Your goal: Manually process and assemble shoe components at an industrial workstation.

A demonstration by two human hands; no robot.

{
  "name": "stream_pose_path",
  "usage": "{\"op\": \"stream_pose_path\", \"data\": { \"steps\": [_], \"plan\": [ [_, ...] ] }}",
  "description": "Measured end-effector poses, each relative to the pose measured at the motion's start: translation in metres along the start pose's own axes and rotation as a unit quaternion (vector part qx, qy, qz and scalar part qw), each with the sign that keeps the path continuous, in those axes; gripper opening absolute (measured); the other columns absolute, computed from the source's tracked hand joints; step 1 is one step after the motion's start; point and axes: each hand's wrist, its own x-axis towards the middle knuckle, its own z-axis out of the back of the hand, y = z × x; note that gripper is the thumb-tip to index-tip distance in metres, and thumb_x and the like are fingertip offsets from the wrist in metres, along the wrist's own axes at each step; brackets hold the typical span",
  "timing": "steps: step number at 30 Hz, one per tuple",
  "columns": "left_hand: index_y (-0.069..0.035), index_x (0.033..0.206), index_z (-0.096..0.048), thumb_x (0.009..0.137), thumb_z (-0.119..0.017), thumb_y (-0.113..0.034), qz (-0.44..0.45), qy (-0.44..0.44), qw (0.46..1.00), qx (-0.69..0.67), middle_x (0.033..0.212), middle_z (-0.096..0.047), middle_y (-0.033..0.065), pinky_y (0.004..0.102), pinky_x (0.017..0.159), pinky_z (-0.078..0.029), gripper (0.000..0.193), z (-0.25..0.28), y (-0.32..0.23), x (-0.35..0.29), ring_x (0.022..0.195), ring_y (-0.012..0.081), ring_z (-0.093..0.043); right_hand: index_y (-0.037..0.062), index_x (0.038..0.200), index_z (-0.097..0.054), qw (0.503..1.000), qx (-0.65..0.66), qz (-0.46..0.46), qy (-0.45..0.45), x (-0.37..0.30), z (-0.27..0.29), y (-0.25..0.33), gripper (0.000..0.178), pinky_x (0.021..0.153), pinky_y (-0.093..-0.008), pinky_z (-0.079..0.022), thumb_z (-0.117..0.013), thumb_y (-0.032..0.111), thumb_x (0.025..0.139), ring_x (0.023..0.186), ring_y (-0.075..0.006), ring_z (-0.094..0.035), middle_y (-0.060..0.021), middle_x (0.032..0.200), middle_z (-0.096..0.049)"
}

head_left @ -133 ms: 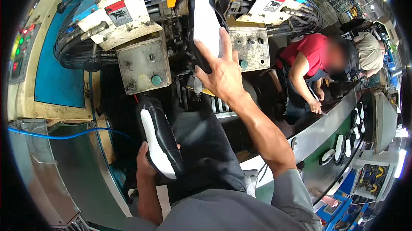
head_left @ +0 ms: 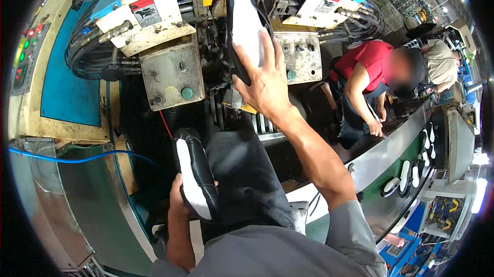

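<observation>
Head view: two black shoes with white bottoms are being handled at a machine. The far shoe (head_left: pixel 246 22) is set between the machine's two metal boxes (head_left: pixel 172 73) (head_left: pixel 301 55), white bottom up. The right hand (head_left: pixel 263 84) is laid over its near end, fingers spread across the white, thumb at the left edge; whether it is being gripped, pressed or only touched cannot be told. The near shoe (head_left: pixel 193 178) is grasped by the left hand (head_left: pixel 178 197) about its lower end, fingertips showing on both sides; it is held beside the trousered leg (head_left: pixel 244 179), white face tilted up, clear of the machine.

Step in hand, as judged: the far shoe is being steadied or seated, while the near one is kept in reserve. For the next move, a straight lie of the far shoe seems called for, with fingers drawn clear of the metal parts around it; the left grip would need to be kept firm. Green buttons (head_left: pixel 187 93) (head_left: pixel 291 74) on both boxes are left untouched.
</observation>
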Motion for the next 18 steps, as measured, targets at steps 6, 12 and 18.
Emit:
{"op": "stream_pose_path", "data": {
  "steps": [6,12,18],
  "plan": [
    [-0.004,0.149,-0.056,0.109,-0.056,-0.045,-0.046,-0.089,0.984,0.146,0.122,-0.072,0.0157,0.0454,0.097,-0.059,0.057,0.014,0.038,0.017,0.108,0.0313,-0.072,0.0202,0.162,-0.052,0.994,-0.07,0.081,0.0,0.003,0.003,-0.003,0.082,0.126,-0.0595,-0.039,-0.085,0.034,0.088,0.154,-0.0521,-0.037,-0.0174,0.17,-0.042],
    [-0.009,0.174,-0.029,0.107,-0.059,-0.044,-0.007,-0.082,0.98,0.183,0.152,-0.058,0.0208,0.0485,0.112,-0.052,0.081,0.02,0.029,0.031,0.134,0.0353,-0.062,0.0215,0.162,-0.051,0.994,-0.085,0.071,-0.005,0.023,-0.003,-0.004,0.081,0.119,-0.0634,-0.048,-0.084,0.033,0.089,0.153,-0.054,-0.036,-0.0179,0.167,-0.043],
    [-0.005,0.168,-0.037,0.108,-0.057,-0.045,0.007,-0.116,0.981,0.157,0.145,-0.064,0.022,0.0487,0.109,-0.055,0.075,-0.009,0.009,0.048,0.128,0.0345,-0.067,0.0198,0.158,-0.055,0.993,-0.082,0.073,-0.031,0.097,-0.016,-0.025,0.082,0.109,-0.0635,-0.057,-0.09,0.032,0.085,0.15,-0.0528,-0.04,-0.0167,0.16,-0.048]
  ]
}}
